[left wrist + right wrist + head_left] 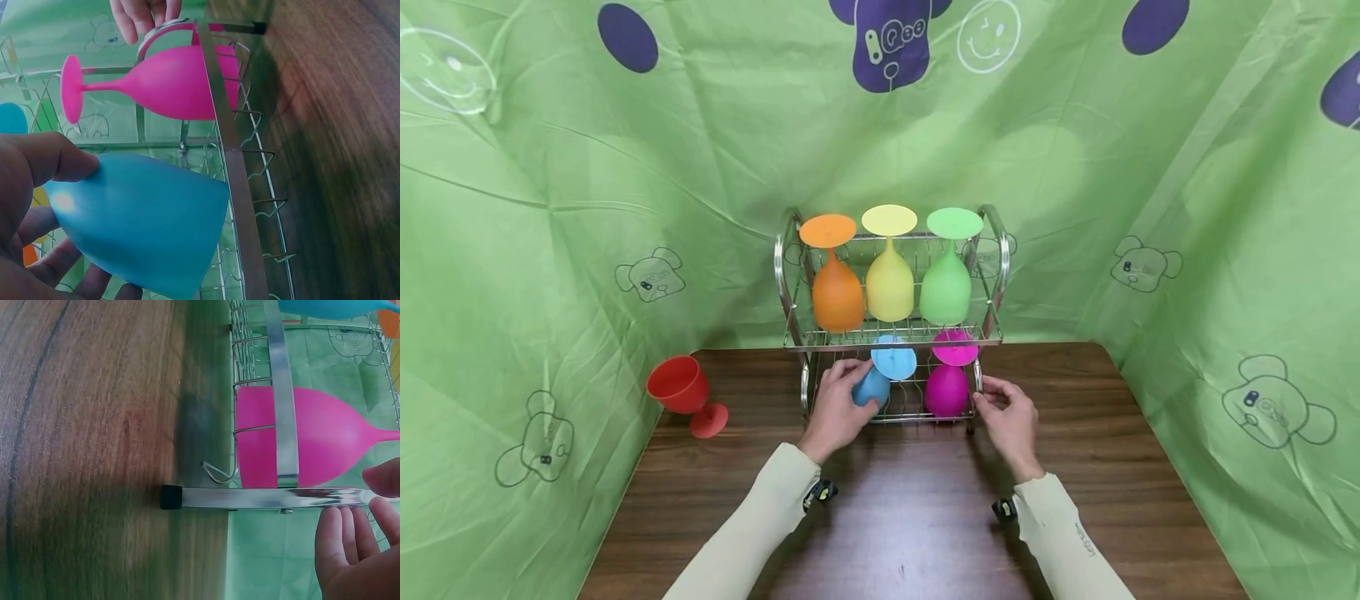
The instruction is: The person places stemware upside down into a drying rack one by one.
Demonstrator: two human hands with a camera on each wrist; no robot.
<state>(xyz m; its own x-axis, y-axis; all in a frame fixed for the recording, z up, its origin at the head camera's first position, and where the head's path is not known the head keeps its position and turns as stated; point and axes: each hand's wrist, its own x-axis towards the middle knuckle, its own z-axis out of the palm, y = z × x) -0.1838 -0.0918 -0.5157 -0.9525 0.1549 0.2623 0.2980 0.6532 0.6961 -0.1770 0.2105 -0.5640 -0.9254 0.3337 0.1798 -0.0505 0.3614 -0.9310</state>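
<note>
My left hand grips a blue plastic goblet, turned upside down on the lower tier of a two-tier metal dish rack. In the left wrist view the thumb lies along the top of the blue bowl and the fingers curl beneath it. Beside it on that tier, a magenta goblet stands upside down behind the front bar. My right hand holds the rack's right side; the right wrist view has thumb and fingers on either side of the shiny side rail.
On the upper tier stand inverted orange, yellow and green goblets. A red goblet leans on its side at the left edge of the wooden table. Green printed cloth surrounds the back and sides.
</note>
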